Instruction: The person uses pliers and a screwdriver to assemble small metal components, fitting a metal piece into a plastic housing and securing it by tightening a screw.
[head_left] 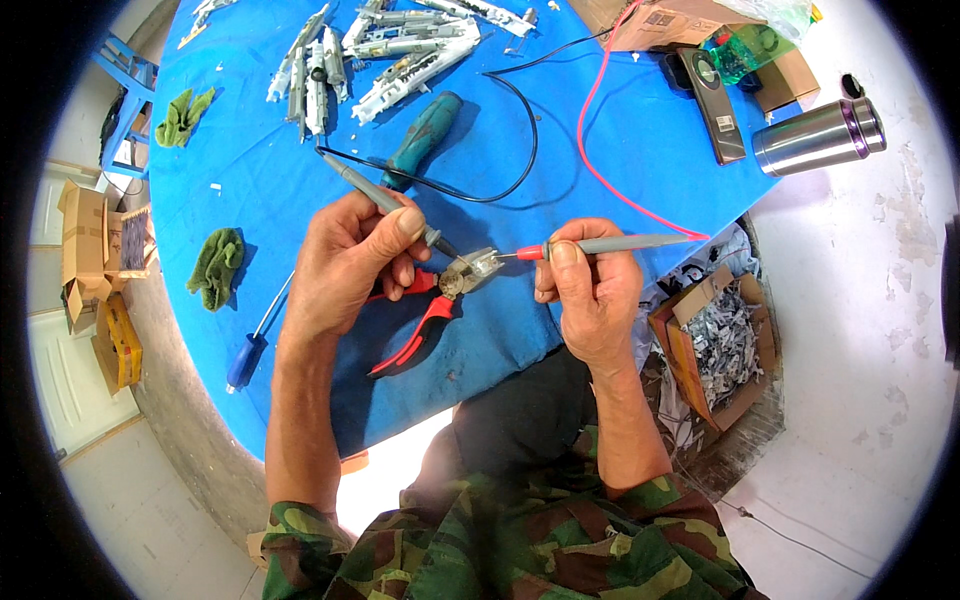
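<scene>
My left hand (345, 262) grips a grey test probe (365, 188) with a black lead, its tip pressed to a small clear-and-metal component (468, 271). The same hand also seems to hold red-handled pliers (415, 325) that clamp the component. My right hand (590, 285) holds a second grey probe (610, 244) with a red collar and red lead, its tip touching the component from the right. All of this hovers over a blue tablecloth (250, 190).
Several white-grey plastic parts (385, 50) lie at the far edge, with a teal-handled tool (425, 135) nearby. A blue-handled screwdriver (250, 345) and green rags (215, 265) lie left. A meter (715, 100), steel flask (820, 135) and cardboard box of scrap (715, 345) sit right.
</scene>
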